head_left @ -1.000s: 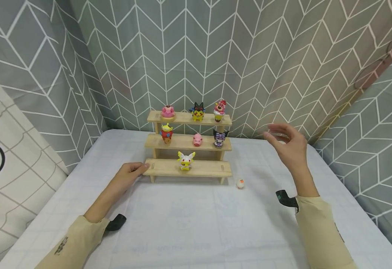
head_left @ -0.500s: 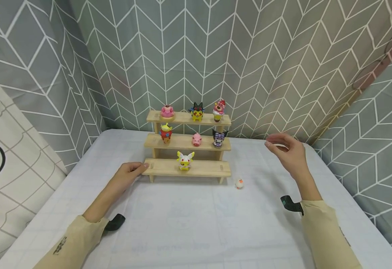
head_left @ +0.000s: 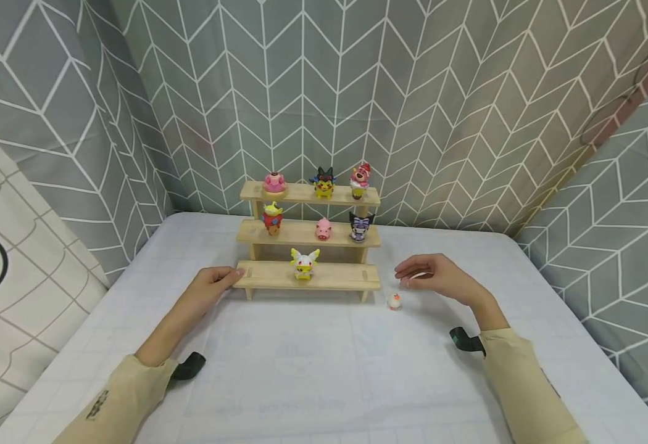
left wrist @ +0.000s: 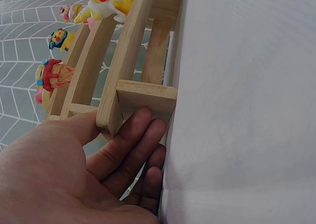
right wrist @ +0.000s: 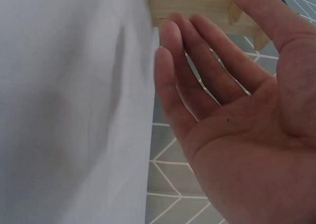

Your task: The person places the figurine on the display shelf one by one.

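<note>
A three-tier wooden display stand [head_left: 335, 277] stands on the white-covered table. My left hand [head_left: 213, 287] grips the left end of its lowest tier, thumb at the board's end and fingers underneath, near the leg panel [left wrist: 148, 90]. My right hand [head_left: 437, 277] holds nothing; its fingers [right wrist: 197, 61] are loosely bent, just right of the stand. Below its fingertips sits a small white chick-like figurine [head_left: 394, 301] with an orange beak. On the lowest tier is a white and yellow big-eared figurine [head_left: 304, 265].
The middle tier carries a red-and-yellow figurine [head_left: 272, 219], a pink pig [head_left: 323, 229] and a purple-black figurine [head_left: 360, 227]. Along the top are a pink figurine [head_left: 274, 184], a yellow-and-black one [head_left: 324, 182] and a pink bear [head_left: 360, 180]. Patterned curtains [head_left: 313, 80] hang behind.
My right hand has come down and to the left, from beyond the stand's right side to close by the small white figurine. My left hand keeps its grip on the stand.
</note>
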{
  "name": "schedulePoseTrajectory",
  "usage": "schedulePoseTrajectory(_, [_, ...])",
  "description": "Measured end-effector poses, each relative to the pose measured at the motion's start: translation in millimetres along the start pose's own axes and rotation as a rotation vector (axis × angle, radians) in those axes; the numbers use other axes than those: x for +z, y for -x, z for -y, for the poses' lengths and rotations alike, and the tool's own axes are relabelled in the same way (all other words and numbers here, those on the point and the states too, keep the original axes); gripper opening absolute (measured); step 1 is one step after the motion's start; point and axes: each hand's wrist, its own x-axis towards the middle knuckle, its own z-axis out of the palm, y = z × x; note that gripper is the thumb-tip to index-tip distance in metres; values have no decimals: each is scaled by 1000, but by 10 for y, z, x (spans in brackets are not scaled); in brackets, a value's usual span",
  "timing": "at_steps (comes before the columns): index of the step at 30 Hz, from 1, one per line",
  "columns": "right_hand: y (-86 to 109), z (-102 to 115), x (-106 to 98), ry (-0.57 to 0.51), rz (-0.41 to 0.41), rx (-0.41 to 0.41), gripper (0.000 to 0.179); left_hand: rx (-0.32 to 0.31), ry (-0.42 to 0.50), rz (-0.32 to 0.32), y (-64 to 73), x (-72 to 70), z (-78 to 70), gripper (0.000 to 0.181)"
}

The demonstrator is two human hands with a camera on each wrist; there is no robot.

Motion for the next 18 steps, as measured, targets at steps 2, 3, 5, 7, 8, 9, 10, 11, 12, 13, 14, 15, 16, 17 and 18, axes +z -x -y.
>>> schedulePoseTrajectory(2, [-8,-28,28,-22,61,12,40,-3,2,0,-1,-2,-11,43])
schedulePoseTrajectory(3, [-11,-42,40,-34,84,15,40,-3,1,1,-4,-1,-12,43])
schedulePoseTrajectory(5, [-23,-61,66,-52,121,25,41,-10,-2,3,-2,-4,-13,45])
schedulePoseTrajectory(7, [-32,-80,86,-59,148,25,42,-15,-9,6,0,-4,-10,46])
schedulePoseTrajectory(8, [-36,-84,97,-56,160,23,42,-16,-11,7,0,-4,-7,46])
schedulePoseTrajectory(9, [-40,-88,107,-51,170,17,42,-17,-13,7,0,-4,-3,46])
schedulePoseTrajectory(10, [-44,-91,117,-48,177,14,41,-16,-16,9,2,-7,-2,47])
schedulePoseTrajectory(11, [-48,-92,128,-46,182,7,41,-16,-15,7,2,-6,2,46])
schedulePoseTrajectory(12, [-53,-94,137,-43,186,0,40,-17,-14,5,3,-6,5,46])
schedulePoseTrajectory(13, [-56,-97,144,-39,190,-8,39,-18,-13,3,2,-6,6,46])
schedulePoseTrajectory(14, [-60,-99,153,-38,194,-6,38,-14,-17,4,1,-6,6,46])
schedulePoseTrajectory(15, [-63,-102,160,-39,197,-4,37,-11,-19,4,0,-6,5,46])
schedulePoseTrajectory(16, [-67,-104,166,-43,201,-3,35,-9,-21,5,-1,-6,2,47])
schedulePoseTrajectory(17, [-71,-107,171,-44,205,-1,33,-10,-21,1,-1,-4,0,47])
schedulePoseTrajectory(18, [-74,-109,176,-44,207,3,32,-9,-23,2,-3,-4,-1,47])
